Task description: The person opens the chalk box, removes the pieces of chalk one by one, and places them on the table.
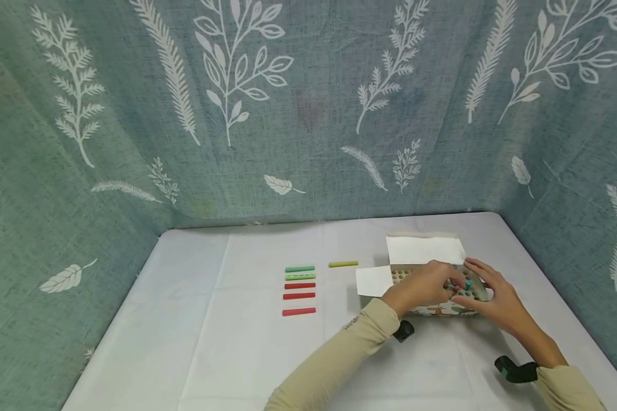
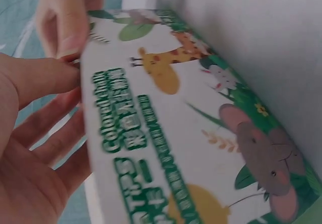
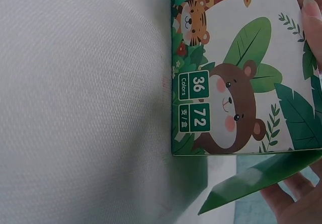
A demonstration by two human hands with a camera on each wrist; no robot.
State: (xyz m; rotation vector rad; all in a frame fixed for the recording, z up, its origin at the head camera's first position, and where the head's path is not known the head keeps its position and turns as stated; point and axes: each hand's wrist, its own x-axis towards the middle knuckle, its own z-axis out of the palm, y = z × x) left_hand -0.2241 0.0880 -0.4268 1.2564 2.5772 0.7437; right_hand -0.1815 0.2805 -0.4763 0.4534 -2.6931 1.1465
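An open printed box of chalk sticks lies at the right of the table, its holed insert uncovered. My left hand reaches over it with curled fingers, pinching a red chalk stick at the right part of the insert. A blue stick stands up close by. Around the box's right end, my right hand holds the sides; its thumb lies at the upper front edge. In the left wrist view, the printed front hides the left fingertips partly.
Left of the box, green sticks and red sticks lie in a column. A yellow stick lies nearer the box. The white lid and a side flap stand folded out. A leaf-patterned curtain surrounds the white table.
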